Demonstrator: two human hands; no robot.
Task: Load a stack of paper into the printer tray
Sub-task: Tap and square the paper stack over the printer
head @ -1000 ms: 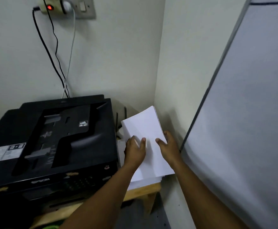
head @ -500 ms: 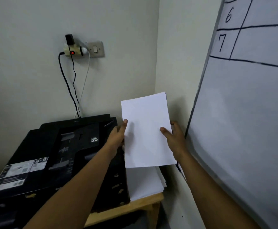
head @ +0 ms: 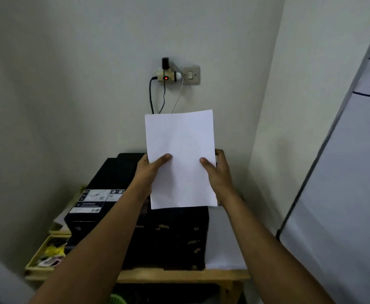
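A white paper stack (head: pixel 180 150) is held upright above the black printer (head: pixel 157 233), its face toward me. My left hand (head: pixel 151 170) grips its left edge with the thumb on the front. At the right edge my right hand (head: pixel 215 170) grips the same way. The printer sits on a wooden table (head: pixel 179 276) against the wall. Much of the printer's top is hidden behind the paper and my left arm. More white sheets (head: pixel 223 249) lie on the table to the right of the printer.
A wall socket (head: pixel 175 74) with plugs and hanging cables is above the printer. A whiteboard (head: pixel 344 172) leans close on the right. A yellow tray (head: pixel 45 253) with small items sits left of the printer. The corner wall stands right behind the table.
The paper stack rose from the pile beside the printer and moved left to above the printer. Both hands now grip its side edges. The view shifted to centre on the printer.
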